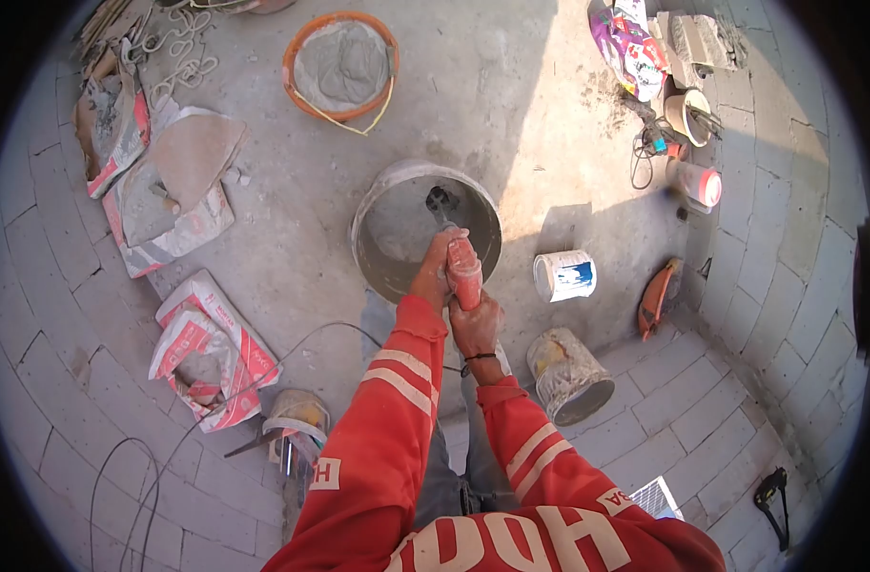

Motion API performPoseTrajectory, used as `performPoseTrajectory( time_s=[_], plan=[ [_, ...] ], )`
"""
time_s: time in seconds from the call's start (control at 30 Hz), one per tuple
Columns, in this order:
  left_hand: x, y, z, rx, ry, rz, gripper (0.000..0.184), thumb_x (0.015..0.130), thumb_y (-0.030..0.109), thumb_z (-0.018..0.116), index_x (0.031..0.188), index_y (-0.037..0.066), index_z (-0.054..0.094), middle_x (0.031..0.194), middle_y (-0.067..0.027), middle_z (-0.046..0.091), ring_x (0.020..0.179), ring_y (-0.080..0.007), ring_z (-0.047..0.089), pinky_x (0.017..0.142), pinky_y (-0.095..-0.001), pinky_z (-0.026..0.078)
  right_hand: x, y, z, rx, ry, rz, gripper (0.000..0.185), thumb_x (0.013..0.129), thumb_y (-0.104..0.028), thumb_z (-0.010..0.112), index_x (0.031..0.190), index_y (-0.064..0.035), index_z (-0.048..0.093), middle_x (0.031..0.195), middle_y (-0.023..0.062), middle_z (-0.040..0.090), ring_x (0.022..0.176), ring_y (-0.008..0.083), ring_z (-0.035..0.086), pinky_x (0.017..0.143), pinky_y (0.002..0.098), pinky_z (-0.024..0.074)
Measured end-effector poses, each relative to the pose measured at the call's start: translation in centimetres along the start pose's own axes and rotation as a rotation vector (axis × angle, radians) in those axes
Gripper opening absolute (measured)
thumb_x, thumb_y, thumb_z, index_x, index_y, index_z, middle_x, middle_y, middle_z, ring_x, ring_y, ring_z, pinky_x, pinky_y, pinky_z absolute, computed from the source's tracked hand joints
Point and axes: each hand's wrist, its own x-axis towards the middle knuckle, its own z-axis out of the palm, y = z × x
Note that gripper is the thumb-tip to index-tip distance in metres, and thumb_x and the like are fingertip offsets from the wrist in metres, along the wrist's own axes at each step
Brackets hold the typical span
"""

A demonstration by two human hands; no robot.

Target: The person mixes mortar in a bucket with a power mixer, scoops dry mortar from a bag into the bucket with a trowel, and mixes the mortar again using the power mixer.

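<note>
A red, dust-coated power drill [465, 274] points down into a large mortar-smeared bucket [360, 224]. My left hand [433, 270] is closed around the front of the drill. Behind it, my right hand [477, 329] grips the rear end, with a dark band at the wrist. The tool's dark lower end [441, 200] reaches inside the bucket, over or in a grey mix [397, 214]; I cannot tell how deep. A thin cable runs away to the left from near my right hand.
An orange tub [290, 71] of grey mix stands ahead. Torn cement bags [235, 334] lie left, beside a small bucket [299, 410]. To the right are a white paint pail [564, 275], a tipped dirty bucket [563, 372], an orange curved piece [657, 296] and a block wall [788, 200].
</note>
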Motion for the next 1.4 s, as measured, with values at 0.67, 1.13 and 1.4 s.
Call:
performPoseTrajectory(
  time_s=[0.67, 1.13, 1.4],
  plan=[
    [-6.2, 2.0, -2.2, 0.004, -0.052, 0.338, 0.039, 0.09, 0.043, 0.071, 0.114, 0.013, 0.065, 0.104, -0.0046, 0.06, 0.093, -0.0206, 0.063, 0.085, -0.0353, 0.055, 0.3, -3.4, 1.8, 0.063, -0.09, -0.045, 0.022, 0.077, -0.018, 0.07, 0.085, 0.0031, 0.068, 0.08, 0.0286, 0.069, 0.081, 0.0486, 0.068, 0.072, 0.0529, 0.0538],
    [-7.7, 2.1, -1.8, -0.007, -0.038, 0.373, 0.038, 0.094, 0.045, 0.066, 0.115, 0.013, 0.064, 0.102, -0.0023, 0.06, 0.092, -0.0185, 0.063, 0.084, -0.0343, 0.054, -0.2, -3.8, 1.8, 0.091, -0.12, -0.026, 0.022, 0.077, -0.018, 0.07, 0.082, 0.0034, 0.067, 0.08, 0.0281, 0.069, 0.081, 0.0496, 0.067, 0.072, 0.0525, 0.0533],
    [-7.2, 1.4, -2.4, -0.056, -0.04, 0.448, 0.042, 0.097, 0.046, 0.065, 0.12, 0.01, 0.065, 0.104, -0.0065, 0.065, 0.094, -0.0233, 0.066, 0.085, -0.0373, 0.057, -0.3, -3.9, 1.9, 0.081, -0.091, -0.077, 0.022, 0.076, -0.018, 0.07, 0.084, 0.0032, 0.068, 0.079, 0.0282, 0.068, 0.08, 0.0489, 0.067, 0.072, 0.0521, 0.0536]
  ],
)
